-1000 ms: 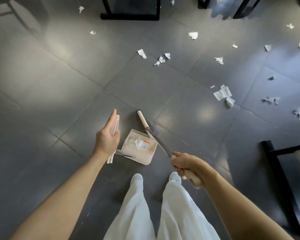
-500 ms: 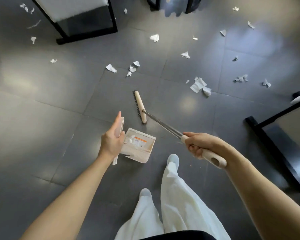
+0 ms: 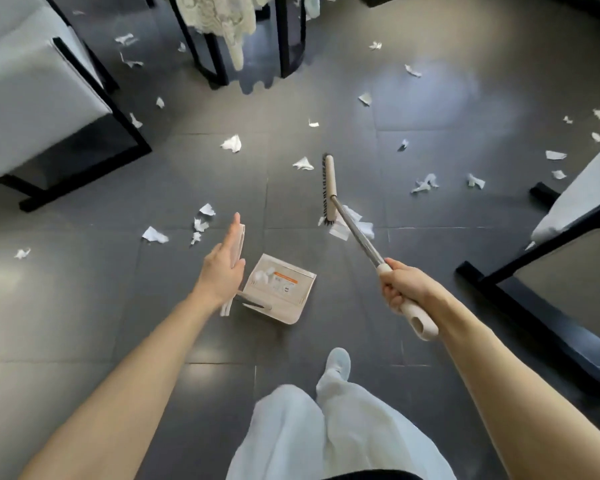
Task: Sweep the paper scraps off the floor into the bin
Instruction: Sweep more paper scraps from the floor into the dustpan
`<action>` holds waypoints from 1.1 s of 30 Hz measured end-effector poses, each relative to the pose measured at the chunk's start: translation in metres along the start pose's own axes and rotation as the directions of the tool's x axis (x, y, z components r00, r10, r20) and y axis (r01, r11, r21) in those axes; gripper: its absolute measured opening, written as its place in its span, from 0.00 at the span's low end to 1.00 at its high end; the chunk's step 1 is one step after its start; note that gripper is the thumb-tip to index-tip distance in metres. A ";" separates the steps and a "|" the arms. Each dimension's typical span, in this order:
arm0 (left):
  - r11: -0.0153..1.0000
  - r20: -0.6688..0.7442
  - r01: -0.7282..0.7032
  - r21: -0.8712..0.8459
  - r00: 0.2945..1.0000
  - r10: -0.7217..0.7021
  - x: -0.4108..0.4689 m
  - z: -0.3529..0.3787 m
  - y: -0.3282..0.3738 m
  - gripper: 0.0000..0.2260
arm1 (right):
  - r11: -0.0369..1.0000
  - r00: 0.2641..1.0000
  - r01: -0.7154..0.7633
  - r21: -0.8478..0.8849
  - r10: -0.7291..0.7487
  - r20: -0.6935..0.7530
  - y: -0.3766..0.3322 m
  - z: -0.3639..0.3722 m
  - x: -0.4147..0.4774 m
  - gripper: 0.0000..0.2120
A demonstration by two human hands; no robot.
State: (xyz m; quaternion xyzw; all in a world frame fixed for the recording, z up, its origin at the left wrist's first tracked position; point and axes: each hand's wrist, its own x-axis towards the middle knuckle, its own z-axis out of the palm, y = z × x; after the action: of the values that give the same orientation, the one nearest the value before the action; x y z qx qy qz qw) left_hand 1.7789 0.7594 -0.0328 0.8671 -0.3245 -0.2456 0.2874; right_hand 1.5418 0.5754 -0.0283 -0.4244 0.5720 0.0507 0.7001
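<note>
The right hand [image 3: 400,289] grips the broom [image 3: 329,185] handle; the left hand [image 3: 222,268] rests straight-fingered along the dustpan [image 3: 281,289] handle. Paper scraps [image 3: 338,233] lie under the broom head, just beyond the dustpan — draw them in low, pan lip flat.

Hands: two, the left hand [image 3: 222,271] and the right hand [image 3: 400,287].
Broom [image 3: 329,188]: one.
Dustpan [image 3: 281,289]: one.
Scraps [image 3: 231,143] on the floor [image 3: 84,306]: about two dozen loose bits. The far ones are too small and blurred for an exact count, and a few lie bunched under the broom.
Scraps in the dustpan: at least one white bit; whether there are more cannot be told.
Seats [image 3: 42,98]: at least two with black frames, one at left and one at right. A possible third at top left is cut off by the edge.
Lace cloth [image 3: 222,19]: one.
Trouser legs [image 3: 326,427]: two.
Shoe [image 3: 338,363]: one in view.
</note>
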 end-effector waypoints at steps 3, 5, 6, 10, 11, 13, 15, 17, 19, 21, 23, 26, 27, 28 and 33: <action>1.000 0.049 -0.013 0.021 0.999 0.012 0.064 -0.002 0.016 0.35 | 0.998 0.999 -0.004 0.069 0.007 -0.046 -0.035 -0.021 0.024 0.20; 0.997 0.075 -0.033 0.063 0.997 0.029 0.105 -0.004 0.022 0.34 | 0.990 0.997 -0.011 0.139 0.022 -0.076 -0.052 -0.031 0.041 0.17; 0.995 0.089 -0.048 0.084 0.995 0.041 0.126 -0.006 0.024 0.34 | 0.986 0.995 -0.014 0.168 0.030 -0.090 -0.059 -0.034 0.049 0.16; 0.973 0.164 -0.159 0.168 0.978 0.132 0.205 -0.016 0.027 0.36 | 0.971 0.978 -0.034 0.237 0.081 -0.192 -0.077 -0.028 0.080 0.24; 0.962 0.186 -0.201 0.182 0.968 0.167 0.223 -0.019 0.027 0.37 | 0.972 0.970 -0.041 0.233 0.094 -0.222 -0.078 -0.021 0.088 0.28; 0.941 0.222 -0.285 0.184 0.944 0.243 0.256 -0.024 0.026 0.39 | 0.982 0.952 -0.069 0.177 0.118 -0.284 -0.079 -0.003 0.104 0.33; 0.920 0.248 -0.354 0.166 0.918 0.308 0.283 -0.030 0.024 0.38 | 0.988 0.938 -0.110 0.105 0.139 -0.317 -0.083 0.018 0.122 0.36; 0.897 0.258 -0.411 0.163 0.895 0.363 0.305 -0.036 0.021 0.37 | 0.987 0.932 -0.138 0.085 0.158 -0.325 -0.092 0.040 0.139 0.35; 0.870 0.276 -0.463 0.172 0.870 0.408 0.323 -0.041 0.020 0.37 | 0.979 0.932 -0.154 0.133 0.189 -0.309 -0.103 0.062 0.153 0.37; 0.858 0.289 -0.492 0.151 0.851 0.437 0.338 -0.045 0.019 0.37 | 0.974 0.937 -0.192 0.118 0.218 -0.272 -0.111 0.083 0.161 0.38; 0.860 0.290 -0.496 0.121 0.846 0.447 0.352 -0.046 0.021 0.36 | 0.969 0.941 -0.241 0.058 0.248 -0.230 -0.120 0.099 0.161 0.37; 0.862 0.271 -0.499 0.090 0.845 0.461 0.371 -0.042 0.025 0.36 | 0.960 0.949 -0.265 0.088 0.276 -0.153 -0.133 0.118 0.154 0.36; 0.861 0.270 -0.503 0.076 0.842 0.468 0.376 -0.040 0.026 0.36 | 0.957 0.951 -0.271 0.105 0.283 -0.121 -0.138 0.123 0.150 0.35; 0.859 0.271 -0.507 0.065 0.838 0.474 0.379 -0.039 0.027 0.37 | 0.955 0.954 -0.274 0.110 0.284 -0.090 -0.143 0.127 0.144 0.33; 0.861 0.282 -0.507 0.027 0.831 0.480 0.383 -0.042 0.029 0.36 | 0.959 0.964 -0.267 0.091 0.266 0.019 -0.167 0.116 0.107 0.26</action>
State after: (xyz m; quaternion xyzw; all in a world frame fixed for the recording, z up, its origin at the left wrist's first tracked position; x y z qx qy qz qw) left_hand 2.0487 0.4858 -0.0757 0.7260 -0.5849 -0.2602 0.2511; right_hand 1.7586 0.5009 -0.0308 -0.3104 0.6233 0.1194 0.7078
